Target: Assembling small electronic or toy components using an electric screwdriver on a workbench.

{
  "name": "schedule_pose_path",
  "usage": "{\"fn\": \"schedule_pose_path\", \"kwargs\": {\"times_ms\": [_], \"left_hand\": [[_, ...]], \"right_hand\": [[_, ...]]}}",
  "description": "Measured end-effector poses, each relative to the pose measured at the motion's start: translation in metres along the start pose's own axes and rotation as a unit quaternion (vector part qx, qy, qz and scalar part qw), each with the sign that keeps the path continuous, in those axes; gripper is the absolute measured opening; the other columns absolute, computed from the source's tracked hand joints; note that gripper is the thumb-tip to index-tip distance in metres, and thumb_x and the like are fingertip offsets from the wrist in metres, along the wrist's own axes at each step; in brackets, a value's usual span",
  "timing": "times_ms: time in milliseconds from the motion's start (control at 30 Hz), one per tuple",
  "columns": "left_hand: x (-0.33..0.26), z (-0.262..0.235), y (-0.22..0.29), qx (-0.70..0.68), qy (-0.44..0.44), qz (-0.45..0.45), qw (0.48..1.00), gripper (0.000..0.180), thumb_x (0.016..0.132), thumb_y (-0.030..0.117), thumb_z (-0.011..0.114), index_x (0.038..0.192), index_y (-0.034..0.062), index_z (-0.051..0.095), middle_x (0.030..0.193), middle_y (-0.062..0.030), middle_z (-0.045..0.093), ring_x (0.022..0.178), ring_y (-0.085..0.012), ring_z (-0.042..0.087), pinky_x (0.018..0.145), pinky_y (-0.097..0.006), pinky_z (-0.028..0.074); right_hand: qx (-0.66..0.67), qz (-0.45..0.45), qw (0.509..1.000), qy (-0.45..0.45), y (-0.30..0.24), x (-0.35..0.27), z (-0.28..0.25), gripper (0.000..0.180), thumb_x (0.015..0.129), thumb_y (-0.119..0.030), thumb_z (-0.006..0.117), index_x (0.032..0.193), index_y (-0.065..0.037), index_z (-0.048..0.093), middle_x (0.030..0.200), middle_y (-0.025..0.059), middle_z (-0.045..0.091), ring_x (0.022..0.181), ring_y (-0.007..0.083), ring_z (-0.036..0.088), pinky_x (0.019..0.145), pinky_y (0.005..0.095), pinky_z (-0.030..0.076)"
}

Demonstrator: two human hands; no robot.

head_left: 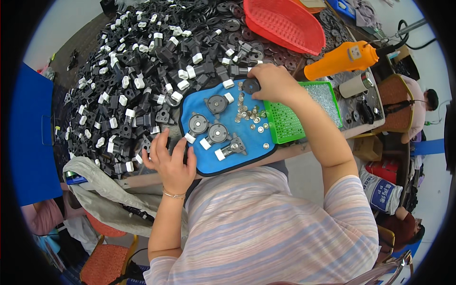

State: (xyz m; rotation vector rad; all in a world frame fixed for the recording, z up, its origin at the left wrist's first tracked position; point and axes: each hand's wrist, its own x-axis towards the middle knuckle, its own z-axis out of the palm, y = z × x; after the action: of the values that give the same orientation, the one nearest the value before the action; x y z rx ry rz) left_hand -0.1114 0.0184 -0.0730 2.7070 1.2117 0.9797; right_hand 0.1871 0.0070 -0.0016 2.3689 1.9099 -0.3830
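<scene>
My right hand [275, 84] reaches to the far side of the blue mat [223, 164], with thumb and fingers closed on the edge of a black disc [251, 86]. Small metal bushings [244, 114] lie scattered on the mat below it. Several black brackets with white ends are on the mat; some carry a round disc [198, 123], while a nearer bracket [235, 146] has its metal centre bare. My left hand [172, 164] has its fingers spread at the mat's left edge, beside loose black parts [147, 144]; whether a fingertip touches one cannot be made out.
A large heap of black parts with white ends [137, 71] covers the table's left and back. At right are a green tray [285, 137] of small metal pieces, an orange power tool [342, 59] and a pale cylinder [356, 85]. A red basket [285, 23] stands behind.
</scene>
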Motion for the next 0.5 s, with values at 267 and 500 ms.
{"fn": "schedule_pose_path", "kwargs": {"times_ms": [267,500], "left_hand": [[0.001,-0.001,0.001,0.003,-0.001,0.003,1.000,0.020,0.073,0.023,0.064,0.090,0.0136,0.066,0.124,-0.0111,0.050,0.117,-0.0278,0.041,0.104,-0.047,0.006],[0.000,0.000,-0.001,0.010,0.001,0.001,1.000,0.020,0.073,0.024,0.065,0.091,0.0140,0.066,0.125,-0.0107,0.050,0.117,-0.0275,0.041,0.104,-0.047,0.006]], "right_hand": [[0.007,-0.002,0.998,0.055,-0.004,-0.007,0.002,0.047,0.062,-0.020,0.075,0.107,-0.010,0.062,0.106,0.0080,0.060,0.108,0.0256,0.053,0.088,0.0415,0.041],[0.129,-0.213,0.968,-0.001,-0.046,-0.075,-0.002,0.046,0.061,-0.023,0.075,0.103,-0.011,0.062,0.087,0.0071,0.063,0.088,0.0250,0.059,0.081,0.0382,0.041]]}}
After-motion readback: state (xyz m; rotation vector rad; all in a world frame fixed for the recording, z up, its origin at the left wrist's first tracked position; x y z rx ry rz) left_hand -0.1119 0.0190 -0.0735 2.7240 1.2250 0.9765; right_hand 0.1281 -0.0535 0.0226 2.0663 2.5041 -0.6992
